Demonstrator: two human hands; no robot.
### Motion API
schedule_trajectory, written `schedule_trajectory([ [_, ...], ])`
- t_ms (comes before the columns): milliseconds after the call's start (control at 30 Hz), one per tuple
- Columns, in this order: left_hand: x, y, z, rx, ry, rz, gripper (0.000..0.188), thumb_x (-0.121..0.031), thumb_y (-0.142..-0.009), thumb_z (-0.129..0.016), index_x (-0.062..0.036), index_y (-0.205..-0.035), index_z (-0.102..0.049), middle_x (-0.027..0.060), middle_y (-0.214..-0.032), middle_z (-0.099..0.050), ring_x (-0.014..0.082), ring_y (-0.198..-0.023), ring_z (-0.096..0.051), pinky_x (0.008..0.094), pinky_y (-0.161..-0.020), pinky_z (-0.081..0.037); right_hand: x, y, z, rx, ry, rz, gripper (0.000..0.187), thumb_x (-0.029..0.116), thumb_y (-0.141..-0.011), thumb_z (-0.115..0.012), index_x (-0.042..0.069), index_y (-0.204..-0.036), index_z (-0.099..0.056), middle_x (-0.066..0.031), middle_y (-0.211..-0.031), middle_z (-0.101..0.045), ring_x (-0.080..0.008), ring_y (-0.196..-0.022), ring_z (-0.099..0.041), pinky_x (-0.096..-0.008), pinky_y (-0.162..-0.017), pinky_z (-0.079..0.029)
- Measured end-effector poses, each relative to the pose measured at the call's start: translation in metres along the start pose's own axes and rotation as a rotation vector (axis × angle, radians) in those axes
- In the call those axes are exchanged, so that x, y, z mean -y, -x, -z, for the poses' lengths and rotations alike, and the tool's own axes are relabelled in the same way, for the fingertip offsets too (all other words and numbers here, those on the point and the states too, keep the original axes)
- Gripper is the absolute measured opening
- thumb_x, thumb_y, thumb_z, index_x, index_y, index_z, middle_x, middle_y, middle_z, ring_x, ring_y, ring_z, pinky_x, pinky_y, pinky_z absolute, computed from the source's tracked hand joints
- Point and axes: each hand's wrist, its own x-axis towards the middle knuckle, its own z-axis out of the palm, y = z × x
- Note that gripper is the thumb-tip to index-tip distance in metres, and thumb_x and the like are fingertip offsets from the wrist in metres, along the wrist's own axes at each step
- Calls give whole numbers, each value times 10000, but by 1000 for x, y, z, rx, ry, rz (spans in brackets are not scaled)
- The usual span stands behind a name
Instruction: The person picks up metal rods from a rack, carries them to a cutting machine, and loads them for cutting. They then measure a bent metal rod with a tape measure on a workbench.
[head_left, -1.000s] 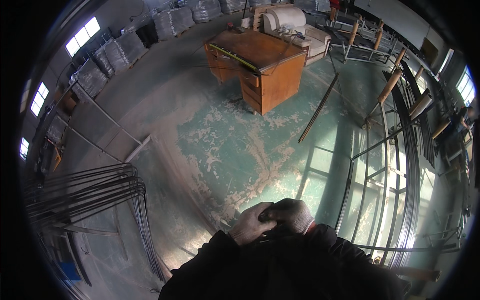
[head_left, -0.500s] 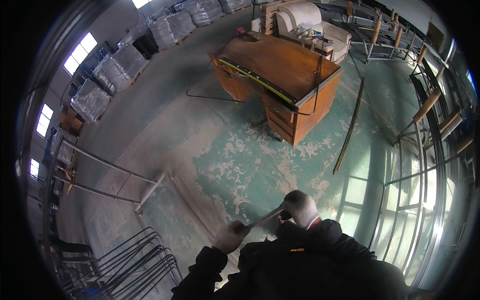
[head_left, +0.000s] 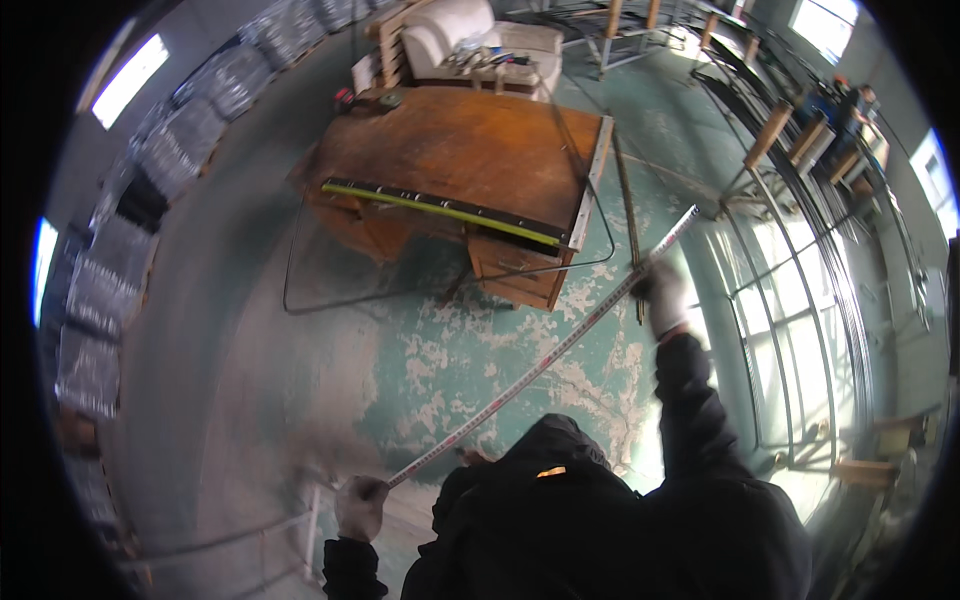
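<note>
A white tape measure blade (head_left: 540,367) stretches diagonally across the front of me, pulled out long and fairly straight. Its lower left end runs into my left hand (head_left: 360,508), gloved in pale cloth and closed around it. Toward the upper right, my right hand (head_left: 667,298), in a white glove with a dark palm and smeared by motion, grips the blade, and a short length sticks out past it. Beyond the blade stands a brown wooden desk (head_left: 440,130). Along its near edge lies a yellow-green and black straight bar (head_left: 445,210).
A thin bent metal rod (head_left: 370,305) reaches out around the desk's front. Long dark strips (head_left: 628,210) lie on the floor right of it. A pale armchair (head_left: 450,40) stands behind. Metal racks (head_left: 790,300) line the right, where another person (head_left: 855,115) stands. Wrapped pallets (head_left: 110,280) line the left.
My hands have moved well apart, the right up and to the right, the left down and to the left. A long tape blade now spans them. The view has turned rightward.
</note>
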Motion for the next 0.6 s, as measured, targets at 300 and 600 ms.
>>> schedule_trajectory([
  [300,31,-271,80,197,-181,-180,197,-218,-930,-823,-26,-954,-784,187,-884,-714,407,-869,-715,498,-794,-558,-81,80,-253,-54,-331,-420,502,381,-1137,-648,-119,-1137,-690,-218,-917,-780,-323,-663,-761,-428,-587,-637],
  [600,173,-449,217,305,-226,-238,188,-145,-889,-801,37,-879,-758,211,-806,-691,393,-811,-685,480,-760,-539,-109,-26,-319,-380,-279,-374,607,516,-1125,-628,-80,-1057,-719,-156,-747,-717,-260,-520,-665,-370,-500,-549],
])
